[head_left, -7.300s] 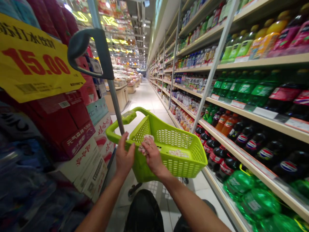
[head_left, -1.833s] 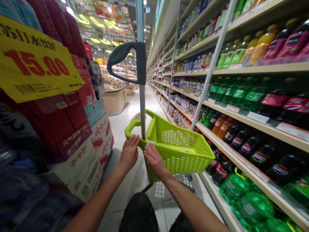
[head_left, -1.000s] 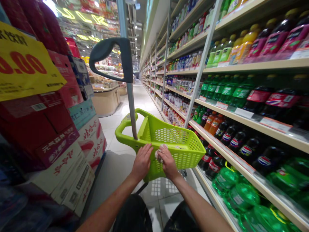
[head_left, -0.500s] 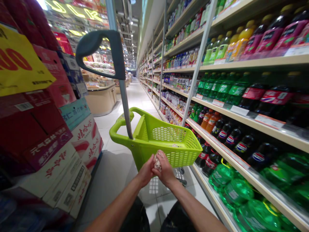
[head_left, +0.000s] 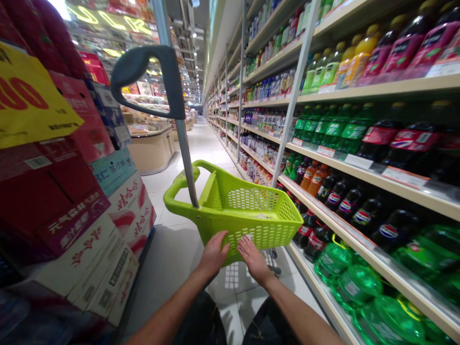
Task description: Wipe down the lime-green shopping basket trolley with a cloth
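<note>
A lime-green shopping cart (head_left: 201, 230) stands before me, its perforated basket pointing right. My right hand (head_left: 253, 258) presses a crumpled whitish tissue (head_left: 249, 237) against the basket's side wall; most of the tissue is hidden under the fingers. At the lower side of the cart, my left hand (head_left: 214, 251) has its thumb apart from its fingers and seems to hold nothing. Whether its fingertips touch the plastic I cannot tell. Above the basket, a dark grey handle (head_left: 176, 81) is fixed to the cart's metal pole (head_left: 189, 167).
Shelves (head_left: 381, 170) of bottled drinks run along the right, with large green bottles (head_left: 355, 282) at the bottom. On the left, stacked drink cartons (head_left: 104, 268) stand under a yellow price sign (head_left: 32, 96). A display counter (head_left: 153, 151) is farther back beside the tiled aisle.
My hands have moved apart from around the crumpled tissue. The right hand now holds it against the basket wall, and the left has shifted slightly left without it.
</note>
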A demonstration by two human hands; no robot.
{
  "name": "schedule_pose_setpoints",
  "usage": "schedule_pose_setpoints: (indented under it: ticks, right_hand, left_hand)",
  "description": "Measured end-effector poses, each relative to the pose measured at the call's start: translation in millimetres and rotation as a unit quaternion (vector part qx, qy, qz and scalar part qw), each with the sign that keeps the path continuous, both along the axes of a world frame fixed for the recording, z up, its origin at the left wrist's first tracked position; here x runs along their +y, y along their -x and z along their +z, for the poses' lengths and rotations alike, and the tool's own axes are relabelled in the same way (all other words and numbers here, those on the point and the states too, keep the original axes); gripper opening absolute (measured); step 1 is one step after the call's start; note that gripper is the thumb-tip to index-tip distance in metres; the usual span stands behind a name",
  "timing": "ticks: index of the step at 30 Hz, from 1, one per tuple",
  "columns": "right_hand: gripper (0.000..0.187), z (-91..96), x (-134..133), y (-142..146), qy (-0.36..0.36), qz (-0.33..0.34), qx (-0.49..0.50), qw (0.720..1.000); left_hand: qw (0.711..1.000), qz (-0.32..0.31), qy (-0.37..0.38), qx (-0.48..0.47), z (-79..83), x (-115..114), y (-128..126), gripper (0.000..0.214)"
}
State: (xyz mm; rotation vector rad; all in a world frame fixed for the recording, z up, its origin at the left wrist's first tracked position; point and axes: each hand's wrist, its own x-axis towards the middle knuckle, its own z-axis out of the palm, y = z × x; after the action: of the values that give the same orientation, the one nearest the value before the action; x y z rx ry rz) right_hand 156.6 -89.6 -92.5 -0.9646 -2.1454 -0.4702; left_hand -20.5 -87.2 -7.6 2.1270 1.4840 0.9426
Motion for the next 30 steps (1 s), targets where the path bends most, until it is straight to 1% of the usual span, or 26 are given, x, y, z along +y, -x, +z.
schedule_pose_setpoints:
  ticks: [1, 2, 5, 6, 7, 8, 12, 13, 14, 15, 18, 19, 20, 21, 22, 25, 26, 27, 28, 30]
  right_hand:
    - [0.038, 2.8, -3, -3, 0.004, -0.007, 0.009, 1.0]
    - [0.04, 10.6, -3, -6, 0.007, -0.017, 0.022, 1.0]
    - [0.046, 43.1, 7, -16, 0.004, -0.061, 0.065, 0.996]
    - [0.047, 49.2, 11, -21, 0.002, -0.075, 0.073, 0.994]
    - [0.048, 50.2, 14, -27, 0.002, -0.085, 0.072, 0.994]
    - [0.049, 45.9, 15, -32, 0.007, -0.093, 0.063, 0.994]
    - [0.05, 5.0, 2, -53, 0.029, -0.094, 0.006, 0.995]
    - [0.049, -0.8, -2, -56, 0.027, -0.093, 0.0, 0.995]
    - [0.048, -2.0, -5, -58, 0.024, -0.095, -0.001, 0.995]
    - [0.047, 1.7, -6, -59, 0.021, -0.098, 0.002, 0.995]
    - [0.046, 27.5, -1, -60, 0.024, -0.126, 0.019, 0.992]
    - [0.047, 34.4, 2, -61, 0.027, -0.137, 0.024, 0.99]
    - [0.047, 37.4, 4, -63, 0.029, -0.147, 0.025, 0.988]
    - [0.047, 35.9, 5, -66, 0.031, -0.154, 0.021, 0.987]
    - [0.048, 30.0, 4, -69, 0.032, -0.158, 0.013, 0.987]
    - [0.046, 1.5, -6, -79, 0.014, -0.147, -0.021, 0.989]
    - [0.046, -5.0, -10, -82, 0.007, -0.143, -0.026, 0.989]
    - [0.045, -7.2, -12, -83, 0.002, -0.141, -0.027, 0.99]
    - [0.045, -4.6, -13, -84, -0.001, -0.141, -0.021, 0.99]
    - [0.046, 12.0, -10, -84, 0.002, -0.15, 0.002, 0.989]
  left_hand:
    - [0.999, -0.013, -0.027, 0.028, -2.8, 0, -2, 0.036]
    - [0.997, -0.028, -0.052, 0.054, -4.3, 0, -5, 0.037]
    - [0.985, -0.065, -0.096, 0.125, -1.7, 1, -22, 0.041]
    - [0.981, -0.075, -0.1, 0.147, 0.5, 1, -28, 0.042]
    - [0.977, -0.084, -0.102, 0.167, 2.8, 1, -34, 0.044]
    - [0.973, -0.094, -0.103, 0.184, 4.8, 1, -39, 0.045]
    - [0.959, -0.116, -0.12, 0.227, 9.2, 0, -50, 0.046]
    - [0.957, -0.117, -0.126, 0.235, 10.0, 0, -51, 0.045]
    - [0.954, -0.118, -0.13, 0.243, 11.0, 1, -52, 0.045]
    - [0.952, -0.118, -0.132, 0.25, 12.1, 2, -53, 0.045]
    - [0.946, -0.115, -0.139, 0.27, 15.5, 6, -60, 0.046]
    - [0.943, -0.114, -0.142, 0.278, 16.3, 7, -63, 0.046]
    - [0.941, -0.112, -0.143, 0.287, 16.6, 8, -66, 0.046]
    - [0.938, -0.112, -0.142, 0.297, 16.6, 9, -68, 0.046]
    - [0.934, -0.113, -0.141, 0.307, 16.2, 10, -70, 0.046]
    - [0.925, -0.12, -0.137, 0.333, 13.8, 11, -70, 0.048]
    - [0.922, -0.123, -0.138, 0.339, 12.8, 11, -69, 0.049]
    - [0.92, -0.125, -0.141, 0.343, 11.9, 11, -69, 0.049]
    - [0.918, -0.126, -0.143, 0.347, 11.1, 12, -69, 0.05]
    - [0.915, -0.127, -0.146, 0.354, 9.4, 12, -73, 0.05]
